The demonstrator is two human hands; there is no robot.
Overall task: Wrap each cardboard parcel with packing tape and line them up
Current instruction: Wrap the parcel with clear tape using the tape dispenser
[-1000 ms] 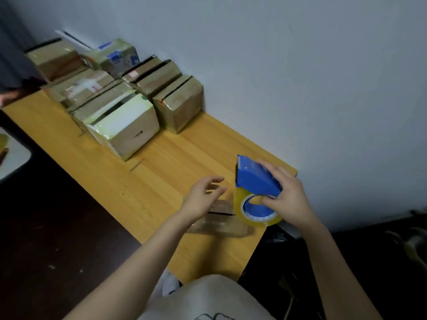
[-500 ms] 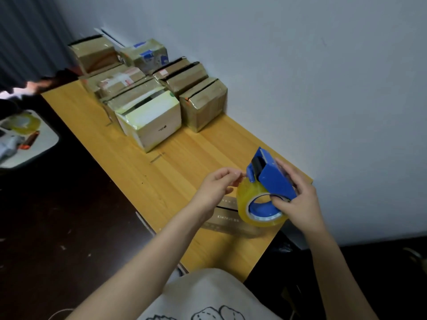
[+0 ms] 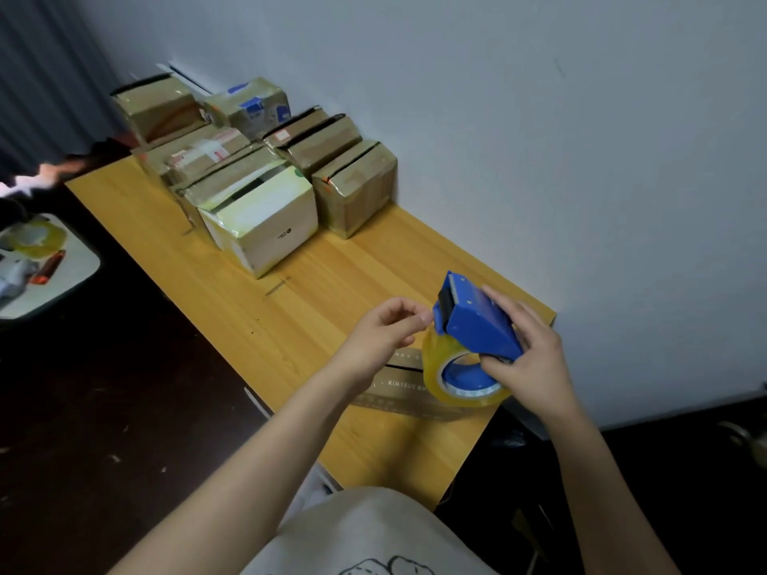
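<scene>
My right hand (image 3: 527, 354) grips a blue tape dispenser (image 3: 477, 321) loaded with a roll of clear yellowish tape (image 3: 436, 359), held above the near end of the wooden table (image 3: 290, 325). My left hand (image 3: 386, 329) pinches with thumb and forefinger at the dispenser's cutter end, where the tape comes off. A flat brown cardboard parcel (image 3: 398, 392) lies on the table beneath both hands, partly hidden by them. Several taped parcels (image 3: 265, 217) stand in rows at the far end against the wall.
The table's right side runs along a white wall. To the left is dark floor and a white tray (image 3: 45, 276) holding a tape roll and small items. A curtain hangs at the far left. My knee in light cloth (image 3: 373, 533) sits below the table's near edge.
My left hand rose from over the flat parcel to the dispenser's cutter and closed into a pinch. The dispenser tilted so its cutter points up and left. The camera view shifted.
</scene>
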